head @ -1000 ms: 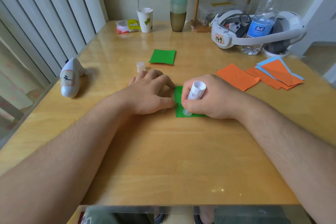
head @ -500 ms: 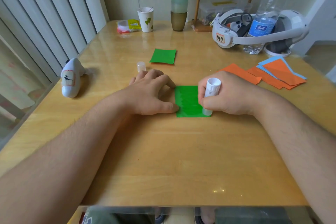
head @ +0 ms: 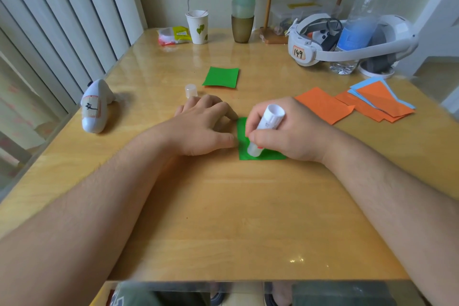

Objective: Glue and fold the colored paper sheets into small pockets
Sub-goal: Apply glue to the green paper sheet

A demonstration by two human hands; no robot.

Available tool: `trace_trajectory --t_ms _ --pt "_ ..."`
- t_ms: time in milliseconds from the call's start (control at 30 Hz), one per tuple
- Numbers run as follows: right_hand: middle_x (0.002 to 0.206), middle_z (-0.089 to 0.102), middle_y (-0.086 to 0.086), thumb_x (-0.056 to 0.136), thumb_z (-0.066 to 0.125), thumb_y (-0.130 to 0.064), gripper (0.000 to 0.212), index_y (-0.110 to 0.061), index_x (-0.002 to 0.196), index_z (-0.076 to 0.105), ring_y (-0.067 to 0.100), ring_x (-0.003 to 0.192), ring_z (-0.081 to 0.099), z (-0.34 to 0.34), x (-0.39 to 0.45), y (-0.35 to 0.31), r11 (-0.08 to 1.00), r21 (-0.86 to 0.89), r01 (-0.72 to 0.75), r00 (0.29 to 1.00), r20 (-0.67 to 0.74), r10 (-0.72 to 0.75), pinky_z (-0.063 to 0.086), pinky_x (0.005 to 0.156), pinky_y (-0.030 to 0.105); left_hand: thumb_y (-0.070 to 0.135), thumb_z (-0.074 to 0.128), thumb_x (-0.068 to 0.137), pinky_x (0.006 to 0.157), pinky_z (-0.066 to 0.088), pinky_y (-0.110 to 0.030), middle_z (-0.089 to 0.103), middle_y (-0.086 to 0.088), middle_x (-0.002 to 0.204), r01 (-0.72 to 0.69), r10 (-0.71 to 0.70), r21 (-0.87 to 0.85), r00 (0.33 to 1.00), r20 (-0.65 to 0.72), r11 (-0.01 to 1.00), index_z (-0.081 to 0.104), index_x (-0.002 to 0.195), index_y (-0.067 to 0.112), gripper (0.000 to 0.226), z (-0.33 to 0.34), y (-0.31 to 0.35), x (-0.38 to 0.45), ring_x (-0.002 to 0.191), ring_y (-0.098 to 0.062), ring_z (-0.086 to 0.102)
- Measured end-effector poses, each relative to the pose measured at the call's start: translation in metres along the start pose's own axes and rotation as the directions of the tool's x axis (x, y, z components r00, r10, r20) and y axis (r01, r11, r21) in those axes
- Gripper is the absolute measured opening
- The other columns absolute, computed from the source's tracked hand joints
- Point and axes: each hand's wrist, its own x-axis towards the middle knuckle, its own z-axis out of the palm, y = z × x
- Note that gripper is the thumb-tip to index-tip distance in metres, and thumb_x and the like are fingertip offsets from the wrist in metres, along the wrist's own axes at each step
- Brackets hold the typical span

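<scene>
We see the right hand (head: 290, 131) clenched round a white cylindrical glue stick (head: 267, 129), its lower tip pressed on a small green paper sheet (head: 250, 155) lying near the middle of the glossy wooden desk (head: 223, 218). The left hand (head: 201, 126) lies flat, fingers relaxed, thumb touching the sheet's left edge. A folded green paper square (head: 221, 77) and a small translucent cap (head: 190, 89) sit farther back; orange and blue paper sheets (head: 357, 104) lie toward the right edge.

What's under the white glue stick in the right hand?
The white glue stick, gripped by the right hand, has its tip on the green paper sheet. That hand hides the sheet's right part; the left hand touches its left edge.
</scene>
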Motion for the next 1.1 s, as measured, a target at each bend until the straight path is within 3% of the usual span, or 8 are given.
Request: trace_trajectory --t_ms 67,133,267,500,700,833,967,1100 --pt "0.063 0.059 -0.016 0.074 0.068 -0.028 0.009 -0.025 0.081 0.072 0.002 0.061 0.05 0.004 0.001 -0.001 0.999 -0.033 -0.01 1.0 0.015 0.01 0.04 0.058 0.02 0.067 0.045 0.07 0.111 0.021 -0.039 0.035 0.013 0.143 0.003 -0.003 -0.022 1.0 0.005 1.0 0.046 0.117 0.055 0.049 0.0 0.0 0.001 0.138 -0.019 0.022" --pt "0.065 0.062 -0.013 0.073 0.069 -0.031 0.01 -0.027 0.081 0.071 0.005 0.063 0.051 0.005 0.001 -0.001 0.998 -0.058 -0.034 0.999 0.016 0.035 0.042 0.059 0.024 0.065 0.046 0.072 0.111 0.021 -0.039 0.035 0.014 0.143 0.002 -0.002 -0.023 1.0 0.004 1.0 0.047 0.116 0.055 0.045 0.0 0.0 0.001 0.138 -0.018 0.022" --pt "0.066 0.064 -0.011 0.075 0.072 -0.026 0.003 -0.027 0.077 0.069 0.005 0.063 0.052 0.004 0.001 -0.002 0.993 -0.094 -0.072 0.996 0.041 0.076 0.043 0.059 0.025 0.069 0.05 0.069 0.11 0.021 -0.038 0.035 0.013 0.142 -0.002 0.002 0.012 1.0 -0.005 1.0 0.051 0.126 0.05 0.061 0.0 0.0 0.001 0.138 -0.019 0.022" --pt "0.057 0.057 -0.014 0.078 0.073 -0.011 0.012 -0.021 0.075 0.069 0.003 0.055 0.046 -0.007 -0.004 -0.003 0.982 -0.144 -0.121 0.988 0.077 0.133 0.037 0.052 0.02 0.087 0.048 0.048 0.115 0.023 -0.04 0.032 0.016 0.138 -0.007 0.007 0.042 1.0 -0.006 0.999 0.048 0.13 0.053 0.089 0.0 0.0 -0.001 0.136 -0.017 0.022" --pt "0.058 0.057 -0.011 0.078 0.071 -0.006 0.013 -0.019 0.074 0.069 0.005 0.056 0.047 -0.021 -0.009 0.003 0.977 -0.151 -0.147 0.983 0.085 0.161 0.039 0.053 0.026 0.088 0.051 0.049 0.117 0.024 -0.043 0.033 0.016 0.14 -0.012 0.012 0.039 1.0 0.004 0.999 0.047 0.131 0.053 0.089 -0.001 0.0 -0.001 0.136 -0.016 0.023" --pt "0.062 0.06 -0.003 0.066 0.066 -0.022 0.009 -0.023 0.074 0.069 0.007 0.058 0.049 -0.027 -0.012 0.005 0.975 -0.155 -0.16 0.979 0.101 0.177 0.039 0.054 0.028 0.087 0.053 0.051 0.117 0.025 -0.043 0.032 0.017 0.14 -0.02 0.019 0.036 1.0 0.015 0.999 0.047 0.131 0.054 0.087 -0.002 -0.002 -0.001 0.136 -0.015 0.022" --pt "0.061 0.06 0.002 0.062 0.062 -0.024 0.012 -0.022 0.071 0.069 0.008 0.057 0.048 -0.031 -0.012 0.007 0.97 -0.176 -0.167 0.976 0.111 0.188 0.039 0.054 0.029 0.087 0.053 0.051 0.117 0.025 -0.044 0.032 0.017 0.14 -0.021 0.021 0.03 1.0 0.015 0.999 0.047 0.131 0.054 0.087 -0.001 -0.002 -0.001 0.137 -0.015 0.021" --pt "0.063 0.057 0.013 0.062 0.059 -0.023 0.01 -0.014 0.064 0.062 0.012 0.059 0.046 -0.037 -0.011 0.013 0.976 -0.174 -0.131 0.991 0.016 0.136 0.037 0.058 0.033 0.088 0.052 0.05 0.117 0.025 -0.044 0.031 0.016 0.14 -0.019 0.018 0.029 0.999 0.029 0.999 0.046 0.132 0.054 0.089 -0.003 -0.001 -0.001 0.137 -0.016 0.021"
